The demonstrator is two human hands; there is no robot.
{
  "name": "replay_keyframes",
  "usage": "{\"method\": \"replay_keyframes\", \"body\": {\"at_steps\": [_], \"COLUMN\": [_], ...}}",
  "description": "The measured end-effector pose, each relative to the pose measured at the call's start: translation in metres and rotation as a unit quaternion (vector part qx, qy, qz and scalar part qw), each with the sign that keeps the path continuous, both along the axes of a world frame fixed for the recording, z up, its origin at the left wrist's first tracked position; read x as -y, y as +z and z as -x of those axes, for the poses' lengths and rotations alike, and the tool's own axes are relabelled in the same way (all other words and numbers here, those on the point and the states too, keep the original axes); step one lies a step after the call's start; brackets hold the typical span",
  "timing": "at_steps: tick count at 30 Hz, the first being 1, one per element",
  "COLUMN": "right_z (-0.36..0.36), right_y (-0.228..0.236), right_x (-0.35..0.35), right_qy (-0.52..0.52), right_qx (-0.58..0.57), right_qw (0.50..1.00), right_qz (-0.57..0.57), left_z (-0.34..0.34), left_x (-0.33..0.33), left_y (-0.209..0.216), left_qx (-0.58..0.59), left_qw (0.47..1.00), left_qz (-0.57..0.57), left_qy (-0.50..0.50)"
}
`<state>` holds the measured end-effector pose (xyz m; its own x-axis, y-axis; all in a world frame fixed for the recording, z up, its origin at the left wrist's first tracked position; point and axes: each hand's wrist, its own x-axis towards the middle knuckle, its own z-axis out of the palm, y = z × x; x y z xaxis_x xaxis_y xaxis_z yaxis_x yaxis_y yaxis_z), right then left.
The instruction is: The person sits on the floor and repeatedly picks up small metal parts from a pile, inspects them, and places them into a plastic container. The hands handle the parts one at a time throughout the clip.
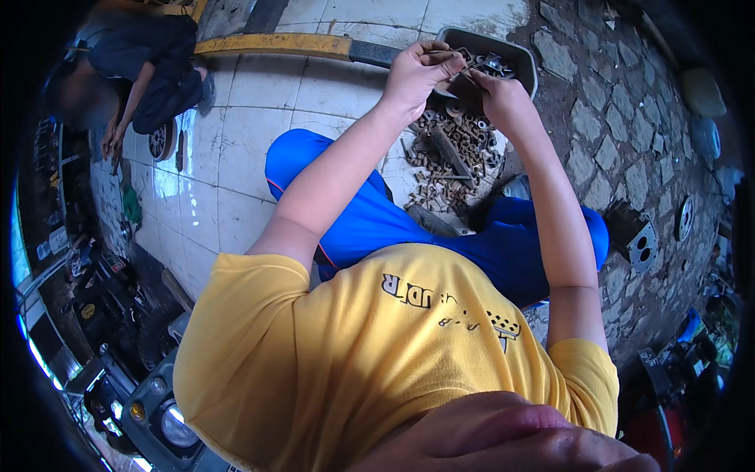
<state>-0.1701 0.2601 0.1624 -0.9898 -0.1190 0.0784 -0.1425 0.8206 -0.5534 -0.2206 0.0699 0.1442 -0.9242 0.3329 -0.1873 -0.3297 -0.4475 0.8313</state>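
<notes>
Over the grey plastic bin (530,71), my left hand (415,79) is closed with thumb and fingers pinched together. My right hand (507,101) is also closed, its fingertips close to those of the left. A thin, small piece shows between the two hands, but its kind cannot be made out. Loose metal parts (491,63) lie inside the bin, partly hidden by my fingers. Just below the bin, a heap of rusty nuts and bolts (440,173) is spread on the floor between my legs, with a flat metal bar (451,153) lying on it.
A yellow and black beam (275,45) runs across the tiles (259,102) to the bin's left side. Another person (161,71) crouches at the far left beside a wheel-like part (161,141). Stone paving (602,141) and a metal engine block (631,236) lie to the right.
</notes>
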Motion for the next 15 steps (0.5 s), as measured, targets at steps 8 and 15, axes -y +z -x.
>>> {"method": "replay_keyframes", "body": {"at_steps": [8, 15], "right_z": [-0.005, -0.014], "right_y": [0.021, 0.011], "right_x": [-0.020, -0.002], "right_qy": [-0.063, -0.103], "right_qx": [-0.008, 0.043], "right_qw": [0.997, 0.986], "right_qz": [-0.036, 0.122], "left_z": [0.004, -0.033], "left_x": [0.006, -0.008], "left_y": [-0.018, -0.029], "left_qx": [0.191, 0.204], "left_qw": [0.967, 0.974], "left_qz": [-0.155, -0.070], "left_qy": [0.066, 0.072]}}
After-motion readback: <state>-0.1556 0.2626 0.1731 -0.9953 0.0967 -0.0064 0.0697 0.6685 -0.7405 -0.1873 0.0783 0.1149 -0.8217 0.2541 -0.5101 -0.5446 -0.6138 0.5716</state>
